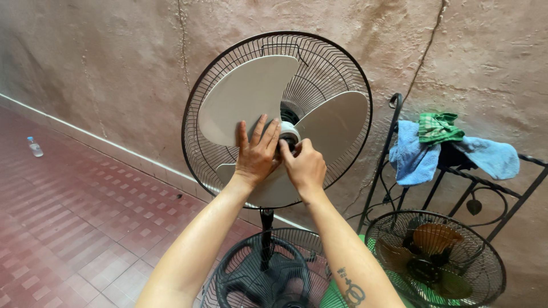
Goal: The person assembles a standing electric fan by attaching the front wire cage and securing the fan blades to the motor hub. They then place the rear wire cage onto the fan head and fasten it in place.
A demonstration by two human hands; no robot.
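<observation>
Your left hand (257, 153) lies flat, fingers spread, on the three-bladed propeller (274, 122); your right hand (303, 165) pinches the hub cap (288, 132) at centre — rear grille (342, 74) ringing it. Two more fans (436, 256) below — floor (68, 217) open leftward.

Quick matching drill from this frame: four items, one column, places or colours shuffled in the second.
1. fan blade
2. blue cloths
3. plastic bottle
4. left hand

a. far left, on the tiled floor
b. draped over the black metal rack
c. pale grey, inside the rear grille
d. flat on the blade beside the white hub cap

Pairs: 1-c, 2-b, 3-a, 4-d
</observation>
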